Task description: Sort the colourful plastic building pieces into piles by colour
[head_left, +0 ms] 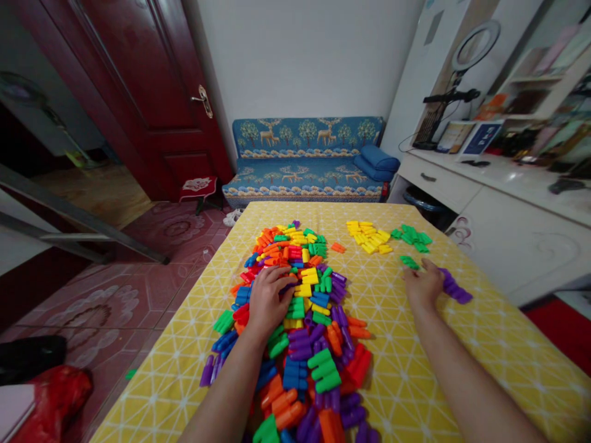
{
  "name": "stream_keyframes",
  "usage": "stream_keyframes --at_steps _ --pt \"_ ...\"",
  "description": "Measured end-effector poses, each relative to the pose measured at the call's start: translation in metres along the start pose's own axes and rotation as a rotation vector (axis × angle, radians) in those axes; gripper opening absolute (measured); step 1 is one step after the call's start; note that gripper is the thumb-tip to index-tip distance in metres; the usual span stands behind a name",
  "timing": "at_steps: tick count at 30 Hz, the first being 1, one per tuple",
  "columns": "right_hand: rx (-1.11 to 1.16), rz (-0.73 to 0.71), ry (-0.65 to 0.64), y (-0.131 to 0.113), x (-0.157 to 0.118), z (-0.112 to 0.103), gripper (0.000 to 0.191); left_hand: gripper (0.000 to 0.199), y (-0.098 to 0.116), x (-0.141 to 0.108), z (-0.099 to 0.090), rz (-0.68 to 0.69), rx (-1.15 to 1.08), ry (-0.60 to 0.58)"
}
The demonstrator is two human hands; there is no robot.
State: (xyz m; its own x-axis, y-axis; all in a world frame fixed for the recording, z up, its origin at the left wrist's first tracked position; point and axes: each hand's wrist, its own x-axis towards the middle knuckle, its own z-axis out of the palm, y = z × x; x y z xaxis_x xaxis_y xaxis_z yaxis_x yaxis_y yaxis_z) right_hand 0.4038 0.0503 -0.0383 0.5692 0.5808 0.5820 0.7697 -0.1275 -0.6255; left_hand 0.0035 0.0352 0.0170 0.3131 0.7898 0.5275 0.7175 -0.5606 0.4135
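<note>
Plastic building blocks shaped like joined tubes or bullets, in several colours, lie in a long heap (300,341) on the yellow patterned tablecloth (383,344). My left hand (270,298) rests on the heap with its fingers bent round a purple block (289,287), partly hidden beneath them. On the right side of the table, my right hand (423,284) has its thumb and fingers closed at a green block (409,263). Just right of that hand lies a row of purple blocks (456,287). Beyond it are a small group of green blocks (412,236) and a group of yellow blocks (368,237).
A single orange block (338,247) lies between the heap and the yellow group. Past the table stand a blue patterned sofa (305,172) and a red stool (199,189). To the right is a white cabinet (517,227) with a ring light (475,46).
</note>
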Motion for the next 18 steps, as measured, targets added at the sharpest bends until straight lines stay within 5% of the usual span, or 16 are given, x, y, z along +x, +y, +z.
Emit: stream_keyframes --at_steps 2,7,18 --pt "-0.016 0.009 0.036 0.0 -0.006 0.003 0.037 0.018 0.0 0.0 0.0 0.0 0.0 -0.002" --pt "-0.166 -0.062 -0.128 -0.001 -0.008 0.016 0.04 0.017 0.0 0.0 0.001 0.003 0.001 0.002" --pt "-0.262 -0.112 -0.19 0.018 0.043 0.039 0.053 0.017 0.002 0.0 -0.001 -0.015 0.007 -0.001"
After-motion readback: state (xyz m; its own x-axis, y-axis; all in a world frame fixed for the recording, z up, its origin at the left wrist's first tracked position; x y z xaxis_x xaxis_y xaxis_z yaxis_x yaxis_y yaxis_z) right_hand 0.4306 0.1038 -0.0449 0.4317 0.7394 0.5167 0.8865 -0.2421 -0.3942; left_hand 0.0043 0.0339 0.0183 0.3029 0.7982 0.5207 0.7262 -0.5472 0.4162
